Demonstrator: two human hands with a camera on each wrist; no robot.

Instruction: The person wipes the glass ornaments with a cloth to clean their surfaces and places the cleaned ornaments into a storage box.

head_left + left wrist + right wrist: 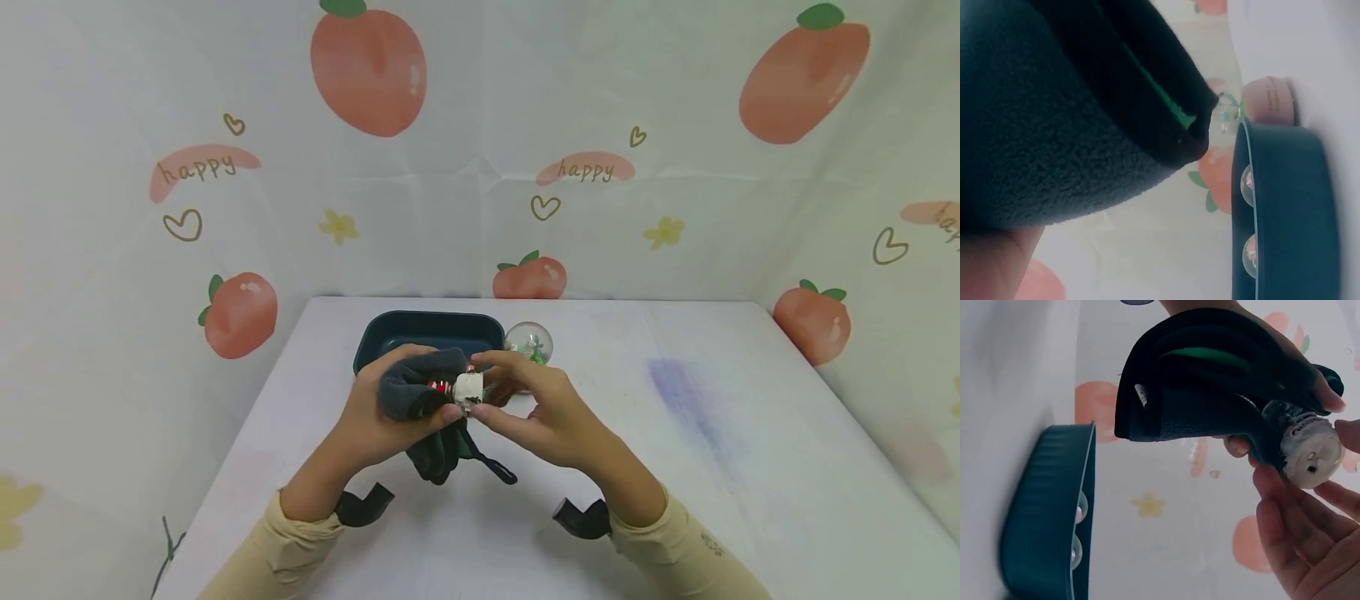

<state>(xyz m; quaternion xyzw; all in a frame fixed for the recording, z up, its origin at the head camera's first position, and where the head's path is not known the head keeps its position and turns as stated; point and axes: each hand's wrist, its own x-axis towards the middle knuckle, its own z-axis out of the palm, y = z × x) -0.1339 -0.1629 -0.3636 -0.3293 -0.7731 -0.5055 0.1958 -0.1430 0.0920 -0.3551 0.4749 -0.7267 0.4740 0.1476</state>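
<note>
In the head view my left hand grips a folded dark blue-green fleece cloth with a hanging loop. The cloth wraps round a small snow globe, its whitish base showing and a bit of red and white beside it. My right hand holds that base between thumb and fingers. From the right wrist, the round underside of the snow globe faces the camera, with the right fingers round its edge. The cloth shows a green inner strip there. Cloth hides most of the glass.
A dark teal bin stands behind the hands; two clear globes show inside it. Right beside the bin is another snow globe, with a pink base. A patterned curtain hangs behind the white table, which has a bluish smudge.
</note>
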